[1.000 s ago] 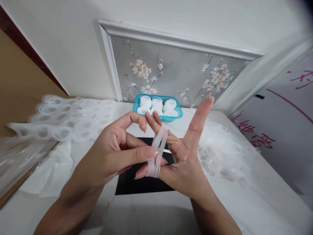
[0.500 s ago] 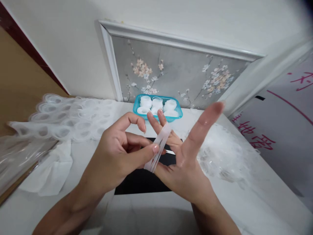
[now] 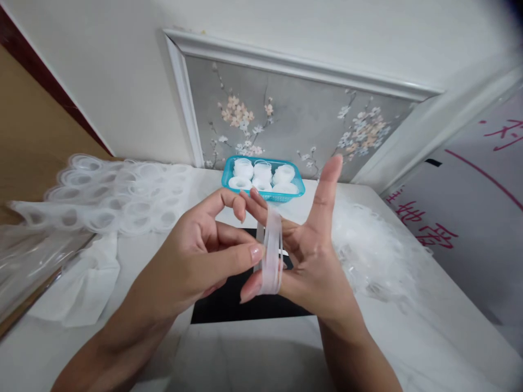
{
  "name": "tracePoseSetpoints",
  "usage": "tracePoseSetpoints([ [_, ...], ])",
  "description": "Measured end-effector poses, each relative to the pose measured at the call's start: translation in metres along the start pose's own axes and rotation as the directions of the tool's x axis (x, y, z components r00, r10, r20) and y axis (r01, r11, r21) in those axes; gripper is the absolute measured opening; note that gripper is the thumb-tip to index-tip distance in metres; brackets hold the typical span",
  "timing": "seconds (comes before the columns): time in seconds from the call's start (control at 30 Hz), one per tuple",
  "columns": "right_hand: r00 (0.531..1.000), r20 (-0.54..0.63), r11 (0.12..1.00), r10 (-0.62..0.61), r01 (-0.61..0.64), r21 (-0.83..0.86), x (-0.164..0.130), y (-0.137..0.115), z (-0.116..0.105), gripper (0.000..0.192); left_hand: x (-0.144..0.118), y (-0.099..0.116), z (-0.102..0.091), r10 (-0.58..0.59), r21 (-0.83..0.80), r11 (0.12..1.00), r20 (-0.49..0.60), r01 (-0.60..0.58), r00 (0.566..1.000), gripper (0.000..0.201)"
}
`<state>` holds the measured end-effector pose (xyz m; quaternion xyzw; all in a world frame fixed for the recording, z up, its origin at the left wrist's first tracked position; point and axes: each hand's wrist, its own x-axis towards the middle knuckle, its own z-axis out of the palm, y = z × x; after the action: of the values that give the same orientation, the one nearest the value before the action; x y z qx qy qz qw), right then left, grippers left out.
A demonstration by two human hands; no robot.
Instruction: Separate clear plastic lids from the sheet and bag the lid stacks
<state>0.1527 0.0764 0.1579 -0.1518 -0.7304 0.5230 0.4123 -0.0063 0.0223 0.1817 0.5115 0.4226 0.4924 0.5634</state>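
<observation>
A bundle of thin, whitish translucent rings (image 3: 271, 256) hangs almost upright between my hands above a black mat (image 3: 241, 302). My left hand (image 3: 200, 250) pinches its left side with the thumb, the fingers behind partly hidden. My right hand (image 3: 314, 261) carries the bundle around its thumb and some of its fingers, which pass through the loop. The right thumb's tip sticks out at the lower left of the rings, and the right index finger points up, apart from them.
Beyond my hands, a blue basket (image 3: 300, 191) holds stacks of white rings. Overlapping rings (image 3: 139, 209) lie in rows at left, beside a white sheet (image 3: 81, 288) and clear plastic (image 3: 28, 267). At right is a loose heap of clear rings (image 3: 376, 261). A framed floral panel (image 3: 302, 109) stands behind.
The ring bundle has turned from slanted to nearly upright. My right index finger has swung left, and the right thumb's tip now shows past the loop. The left hand keeps its pinch.
</observation>
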Motion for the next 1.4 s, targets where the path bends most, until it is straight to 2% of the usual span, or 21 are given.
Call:
tracePoseSetpoints([
  [0.07,0.998,0.055,0.994,0.006,-0.012,0.11,0.0,0.001,-0.003,0.14,-0.004,0.001,0.001,0.028,0.035,0.999,-0.05,-0.026,0.998,0.023],
  [0.13,0.996,0.085,0.979,0.007,-0.024,0.205,-0.001,0.003,-0.004,0.139,-0.007,0.001,0.004,0.112,0.105,0.99,-0.133,-0.098,0.985,0.02],
  [0.23,0.989,0.145,0.945,0.017,-0.063,0.322,-0.001,0.003,-0.006,0.141,-0.01,0.0,0.008,0.316,0.312,0.919,-0.222,-0.24,0.922,0.019],
  [0.3,0.982,0.179,0.93,0.058,-0.119,0.349,-0.001,0.002,-0.006,0.14,-0.009,-0.002,0.009,0.473,0.462,0.826,-0.255,-0.324,0.843,0.02],
  [0.4,0.975,0.201,0.917,0.093,-0.163,0.365,0.0,0.002,-0.006,0.139,-0.008,-0.003,0.007,0.693,0.658,0.642,-0.278,-0.394,0.665,0.021],
  [0.47,0.974,0.207,0.906,0.087,-0.164,0.391,0.0,0.003,-0.007,0.141,-0.008,-0.002,0.002,0.792,0.77,0.495,-0.21,-0.402,0.573,0.024],
  [0.5,0.974,0.211,0.898,0.082,-0.164,0.409,0.0,0.004,-0.007,0.142,-0.007,-0.002,0.0,0.816,0.81,0.422,-0.144,-0.406,0.56,0.026],
  [0.57,0.968,0.239,0.874,0.077,-0.181,0.451,0.0,0.005,-0.008,0.14,-0.007,-0.002,-0.005,0.802,0.852,0.31,0.004,-0.421,0.598,0.03],
  [0.63,0.956,0.28,0.844,0.082,-0.216,0.491,0.0,0.004,-0.008,0.137,-0.006,-0.002,-0.009,0.753,0.869,0.239,0.116,-0.434,0.648,0.032],
  [0.73,0.956,0.278,0.831,0.09,-0.226,0.508,-0.001,0.002,-0.006,0.134,-0.002,-0.003,-0.009,0.718,0.897,0.153,0.187,-0.414,0.67,0.029],
  [0.83,0.966,0.236,0.815,0.109,-0.223,0.535,-0.003,0.0,-0.003,0.131,0.002,-0.005,-0.007,0.733,0.892,0.086,0.245,-0.444,0.635,0.022],
  [0.93,0.954,0.28,0.784,0.108,-0.255,0.566,-0.003,0.0,-0.002,0.131,0.004,-0.008,-0.006,0.755,0.87,0.04,0.296,-0.492,0.585,0.022],
  [1.07,0.952,0.304,0.82,0.036,-0.202,0.535,-0.003,0.001,-0.003,0.134,0.003,-0.011,-0.006,0.767,0.862,0.014,0.316,-0.507,0.559,0.026],
  [1.2,0.943,0.313,0.85,0.112,-0.254,0.462,-0.004,-0.002,-0.005,0.129,0.002,-0.01,-0.005,0.777,0.872,-0.049,0.339,-0.486,0.53,0.02],
  [1.33,0.94,0.312,0.878,0.137,-0.261,0.401,-0.005,-0.004,-0.008,0.127,0.0,-0.006,-0.001,0.767,0.865,-0.064,0.362,-0.498,0.529,0.018],
  [1.37,0.941,0.304,0.886,0.152,-0.266,0.38,-0.005,-0.004,-0.008,0.124,-0.001,-0.004,0.0,0.757,0.856,-0.047,0.367,-0.515,0.541,0.018],
  [1.4,0.94,0.299,0.891,0.167,-0.274,0.362,-0.005,-0.004,-0.009,0.122,-0.002,-0.003,0.0,0.75,0.85,0.015,0.339,-0.527,0.568,0.017],
])
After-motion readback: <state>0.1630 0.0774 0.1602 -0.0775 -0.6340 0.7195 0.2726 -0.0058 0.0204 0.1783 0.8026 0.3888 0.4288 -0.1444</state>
